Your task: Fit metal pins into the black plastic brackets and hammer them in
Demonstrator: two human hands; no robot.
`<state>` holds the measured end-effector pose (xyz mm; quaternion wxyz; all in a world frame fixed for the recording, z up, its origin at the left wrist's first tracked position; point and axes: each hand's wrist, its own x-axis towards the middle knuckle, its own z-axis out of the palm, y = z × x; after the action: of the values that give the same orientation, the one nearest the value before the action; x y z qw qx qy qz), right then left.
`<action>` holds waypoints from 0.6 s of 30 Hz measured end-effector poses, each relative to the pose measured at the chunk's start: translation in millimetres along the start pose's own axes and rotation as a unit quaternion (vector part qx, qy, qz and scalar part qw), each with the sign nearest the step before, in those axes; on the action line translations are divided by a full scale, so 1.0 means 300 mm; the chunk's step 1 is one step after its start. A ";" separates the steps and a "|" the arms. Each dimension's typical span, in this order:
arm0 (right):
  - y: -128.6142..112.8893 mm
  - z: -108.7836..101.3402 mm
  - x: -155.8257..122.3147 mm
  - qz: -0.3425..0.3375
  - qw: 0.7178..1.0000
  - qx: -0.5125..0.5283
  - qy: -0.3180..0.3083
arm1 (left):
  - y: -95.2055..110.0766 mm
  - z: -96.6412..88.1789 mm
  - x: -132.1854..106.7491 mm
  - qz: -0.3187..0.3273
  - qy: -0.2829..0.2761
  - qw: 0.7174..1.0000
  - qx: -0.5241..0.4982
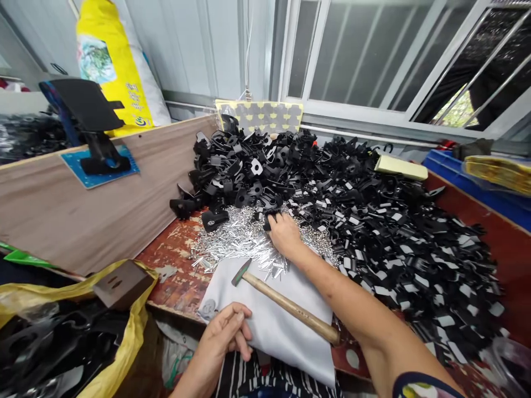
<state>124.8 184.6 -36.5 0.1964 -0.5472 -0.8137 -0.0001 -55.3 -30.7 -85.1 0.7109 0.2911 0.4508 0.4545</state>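
My right hand (284,233) reaches forward over a heap of small silver metal pins (240,243), its fingers closed round a black plastic clip (269,220) at the edge of a large pile of black clips (352,204). My left hand (226,333) rests at the near edge of a white cloth (274,326), fingers curled together in a pinch; what they hold is too small to make out. A hammer (286,303) with a wooden handle lies on the cloth between my hands, untouched.
A wooden board (83,204) walls the left side, with a black stand on a blue plate (97,160). A yellow bag (112,66) leans behind it. A yellow-lined bag of black parts (62,342) sits at lower left. Blue bin (468,177) at right, window behind.
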 end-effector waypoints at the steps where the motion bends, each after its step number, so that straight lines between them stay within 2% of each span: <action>1: 0.011 0.002 0.007 0.001 1.000 -0.002 0.001 | -0.001 -0.001 -0.002 0.000 0.001 1.000 0.000; 4: 0.061 -0.033 0.000 0.008 1.000 -0.003 0.011 | 0.006 0.006 -0.012 -0.008 0.012 1.000 0.003; 6: 0.083 -0.067 -0.037 -0.015 1.000 -0.003 0.026 | 0.023 0.012 -0.023 -0.016 0.022 1.000 0.009; 7: 0.084 -0.082 -0.067 -0.052 0.998 0.000 0.040 | 0.035 0.014 -0.027 -0.016 0.027 0.999 0.010; 9: 0.065 -0.101 -0.145 -0.173 0.982 0.022 0.071 | 0.065 0.018 -0.029 -0.009 0.033 0.999 0.001; 12: -0.003 -0.102 -0.290 -0.342 0.932 0.088 0.083 | 0.107 0.027 -0.019 -0.001 0.044 0.998 -0.055; 15: -0.066 -0.090 -0.421 -0.415 0.897 0.135 0.065 | 0.125 0.044 -0.009 -0.026 0.038 0.994 -0.097; 18: -0.070 -0.099 -0.497 -0.411 0.899 0.136 0.066 | 0.122 0.059 -0.012 -0.036 0.048 0.994 -0.094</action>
<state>164.1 37.0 -52.2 0.3047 -0.1304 -0.9435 -0.0062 -54.1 -18.7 -46.2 0.7288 0.1848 0.4498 0.4821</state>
